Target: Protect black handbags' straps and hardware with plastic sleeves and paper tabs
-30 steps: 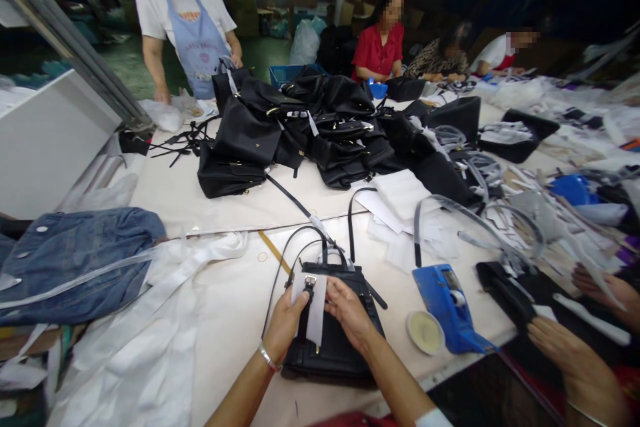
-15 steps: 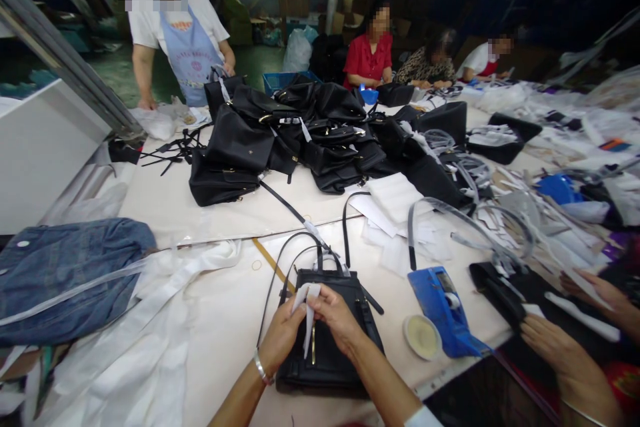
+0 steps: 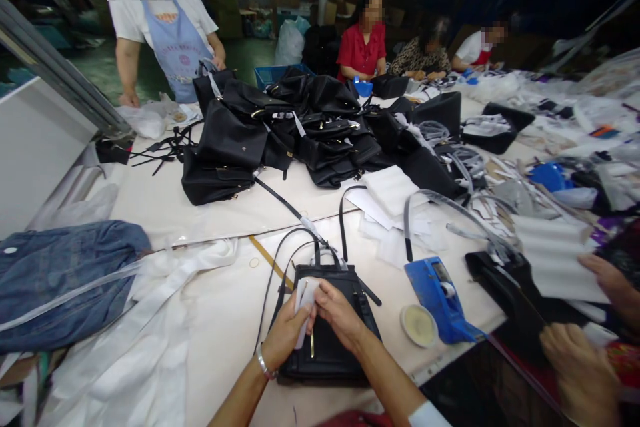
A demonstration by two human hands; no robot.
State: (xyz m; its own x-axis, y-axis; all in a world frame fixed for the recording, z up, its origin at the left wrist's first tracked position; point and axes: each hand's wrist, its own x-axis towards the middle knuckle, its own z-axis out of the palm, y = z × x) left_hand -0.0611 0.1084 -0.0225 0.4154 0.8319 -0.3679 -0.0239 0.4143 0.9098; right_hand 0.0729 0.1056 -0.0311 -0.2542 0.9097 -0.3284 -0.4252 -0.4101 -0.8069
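A small black leather-look bag with top handles and long straps lies in front of me on the pale table. Over its front, my left hand is closed on a folded white strip of thin paper or foam. My right hand pinches the same strip from the other side, its fingertips meeting those of the left. A gold zip shows on the bag just below the fingers. Whether the strip is around a zip pull is hidden by my fingers.
Right of the bag are a blue tape dispenser and a round tub. White sheets and piled black bags lie beyond. Denim fabric is at left. At far right, a co-worker's hand is near a foam sheet.
The white strip's hanging tail is now gathered into a flatter, more compact fold between my hands. At right, the co-worker now holds up a white foam sheet. The view has shifted slightly.
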